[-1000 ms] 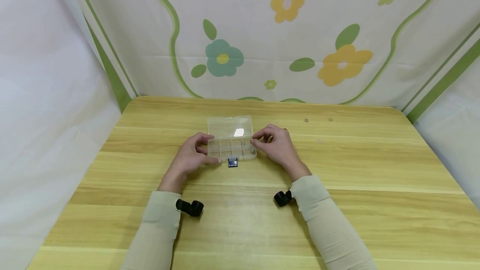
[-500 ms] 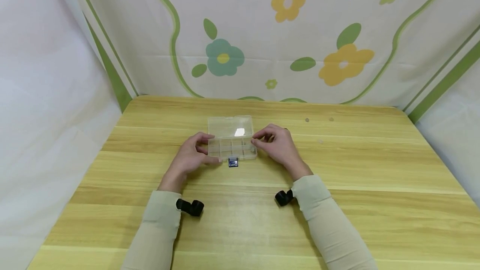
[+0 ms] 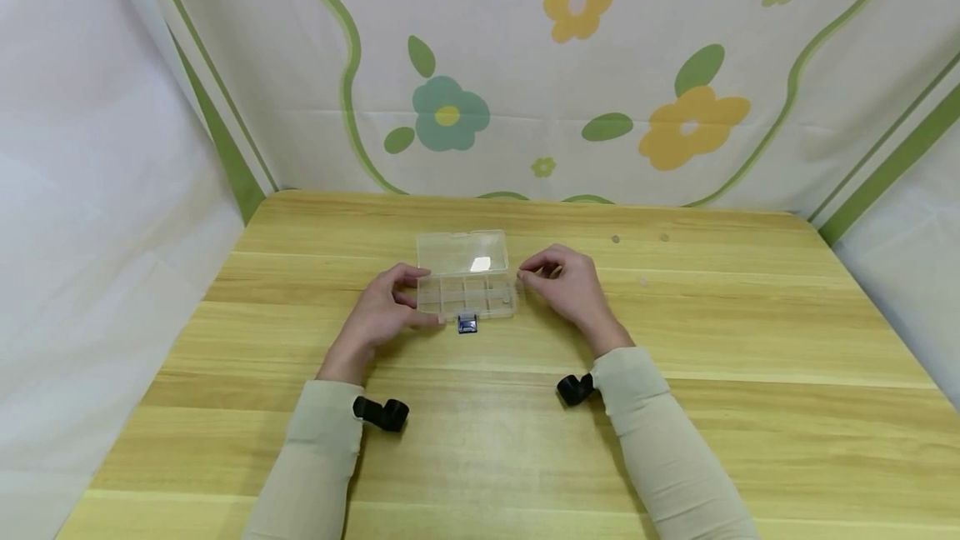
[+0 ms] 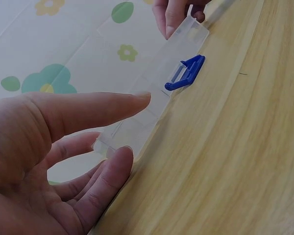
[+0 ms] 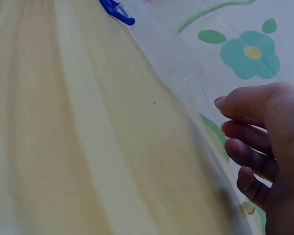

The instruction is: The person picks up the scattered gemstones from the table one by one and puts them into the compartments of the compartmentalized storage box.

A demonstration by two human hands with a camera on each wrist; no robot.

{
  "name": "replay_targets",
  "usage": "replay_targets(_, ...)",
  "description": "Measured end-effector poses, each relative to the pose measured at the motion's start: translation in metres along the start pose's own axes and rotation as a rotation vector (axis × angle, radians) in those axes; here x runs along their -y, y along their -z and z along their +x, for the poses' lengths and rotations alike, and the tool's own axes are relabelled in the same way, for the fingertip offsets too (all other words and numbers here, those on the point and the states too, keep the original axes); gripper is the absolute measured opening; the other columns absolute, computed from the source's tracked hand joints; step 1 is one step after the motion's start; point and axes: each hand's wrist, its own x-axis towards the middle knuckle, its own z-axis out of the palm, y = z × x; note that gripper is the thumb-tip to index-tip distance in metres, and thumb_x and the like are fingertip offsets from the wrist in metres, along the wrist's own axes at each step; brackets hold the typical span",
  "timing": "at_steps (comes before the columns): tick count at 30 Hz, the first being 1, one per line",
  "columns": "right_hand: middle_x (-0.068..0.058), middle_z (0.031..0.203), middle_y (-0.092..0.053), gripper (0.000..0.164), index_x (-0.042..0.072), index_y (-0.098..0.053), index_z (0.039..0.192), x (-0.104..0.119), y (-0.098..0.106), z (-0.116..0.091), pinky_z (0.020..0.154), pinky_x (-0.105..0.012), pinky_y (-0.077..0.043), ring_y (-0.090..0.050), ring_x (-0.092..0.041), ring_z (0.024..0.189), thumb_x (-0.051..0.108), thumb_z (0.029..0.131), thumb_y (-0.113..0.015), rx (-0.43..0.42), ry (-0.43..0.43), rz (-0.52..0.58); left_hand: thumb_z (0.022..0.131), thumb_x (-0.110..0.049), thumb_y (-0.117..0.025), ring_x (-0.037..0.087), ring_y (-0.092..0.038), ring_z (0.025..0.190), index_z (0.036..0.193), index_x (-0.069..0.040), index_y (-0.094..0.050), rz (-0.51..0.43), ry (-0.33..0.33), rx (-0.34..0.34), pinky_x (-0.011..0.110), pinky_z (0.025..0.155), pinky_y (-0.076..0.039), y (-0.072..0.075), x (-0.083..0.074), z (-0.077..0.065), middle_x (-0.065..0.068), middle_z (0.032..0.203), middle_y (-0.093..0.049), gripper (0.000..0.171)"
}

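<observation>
Clear compartment box (image 3: 452, 307) sat on table (image 3: 480, 440), lid (image 3: 459, 254) folded back on far side, blue latch (image 3: 467, 324) at near edge. Left hand (image 3: 378, 308) gripped box's left end between thumb and fingers. Right hand (image 3: 567, 283) slack, fingers loosely curled, just right of box. Small pieces (image 3: 616, 238) lay farther right.

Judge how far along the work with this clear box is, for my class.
Done: the lid is open, and a small piece seems to lie inside the clear box. In hand: the left hand grips its left end; the right hand is beside its right end, nothing visibly held. Remaining: three small specks lie on the table, probably still to be boxed.
</observation>
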Motion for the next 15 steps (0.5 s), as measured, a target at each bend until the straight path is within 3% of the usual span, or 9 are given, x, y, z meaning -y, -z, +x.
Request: replay_targets(15, -0.013, 0.109, -0.073, 0.020, 0.007, -0.081, 0.114, -0.018, 0.020, 0.004, 0.086, -0.038, -0.056, -0.070, -0.028, 0.096, 0.011, 0.094, -0.077, -0.161, -0.066, -0.056, 0.079, -0.008, -0.095, 0.031, -0.061, 0.115, 0.147, -0.014, -0.062, -0.010, -0.003, 0.000, 0.033, 0.090, -0.048, 0.000, 0.000, -0.001, 0.015, 0.139, -0.061, 0.076)
